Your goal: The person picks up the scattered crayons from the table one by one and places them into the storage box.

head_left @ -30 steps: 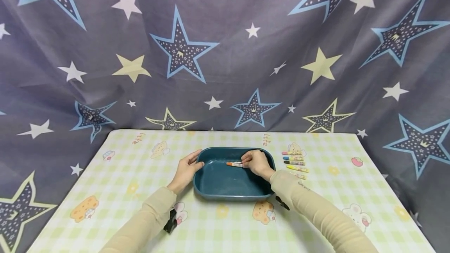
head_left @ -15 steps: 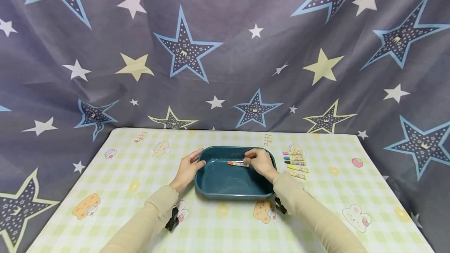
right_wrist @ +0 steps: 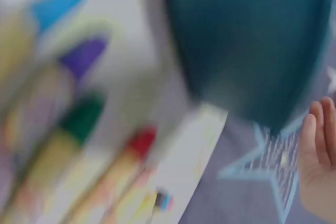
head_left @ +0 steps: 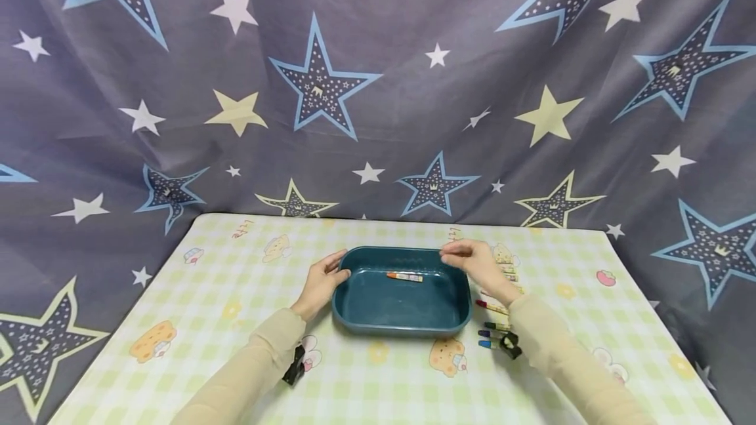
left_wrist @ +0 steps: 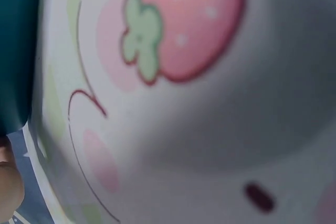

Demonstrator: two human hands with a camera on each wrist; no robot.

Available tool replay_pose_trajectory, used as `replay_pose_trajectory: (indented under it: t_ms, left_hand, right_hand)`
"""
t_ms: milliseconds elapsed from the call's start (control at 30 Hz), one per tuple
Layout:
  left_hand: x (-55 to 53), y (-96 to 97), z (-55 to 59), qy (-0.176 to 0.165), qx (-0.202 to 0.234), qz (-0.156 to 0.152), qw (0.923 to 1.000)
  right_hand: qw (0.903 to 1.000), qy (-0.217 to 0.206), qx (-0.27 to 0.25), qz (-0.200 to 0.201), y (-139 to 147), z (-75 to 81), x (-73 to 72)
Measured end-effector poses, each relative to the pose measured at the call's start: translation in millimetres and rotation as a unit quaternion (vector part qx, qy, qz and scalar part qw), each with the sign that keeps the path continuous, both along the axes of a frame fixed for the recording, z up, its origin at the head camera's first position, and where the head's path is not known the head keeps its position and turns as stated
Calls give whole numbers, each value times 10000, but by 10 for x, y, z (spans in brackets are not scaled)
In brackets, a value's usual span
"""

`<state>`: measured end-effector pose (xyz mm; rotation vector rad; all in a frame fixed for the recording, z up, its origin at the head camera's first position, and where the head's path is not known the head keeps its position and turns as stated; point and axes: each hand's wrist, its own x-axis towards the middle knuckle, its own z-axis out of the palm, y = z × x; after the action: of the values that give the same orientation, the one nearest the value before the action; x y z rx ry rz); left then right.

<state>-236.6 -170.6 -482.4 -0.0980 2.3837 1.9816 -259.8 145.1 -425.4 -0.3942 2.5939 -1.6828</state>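
Teal, round-cornered rectangular tray is likely needing steadiness: left grip is clasping it, right grip hovering opposite, relaxed, empty.

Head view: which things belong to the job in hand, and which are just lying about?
Seemingly in the job: glossy teal rectangular tray, held by the left hand; orange-tipped crayon inside it; probably the multicoloured crayons to its right.

Just background: checked green tablecloth; grey star-patterned curtain.
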Motion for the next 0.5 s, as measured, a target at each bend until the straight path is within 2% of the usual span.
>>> replay_pose_trajectory:
  t_ms: [100,200,367,500]
  left_hand:
    - [-14,24,-4,3,12,5,10000]
    - [-33,27,-13,41,10,-45,10000]
    - [-43,-1,-25,39,17,-107,9999]
    - [-23,-16,-38,25,-17,-172,9998]
  right_hand:
    - [9997,59,-28,-227,289,51,-86]
    - [9990,117,205,-377,552,59,-182]
    - [9938,363,736,-744,915,-40,-312]
    - [9889,413,888,-1116,1115,-166,-358]
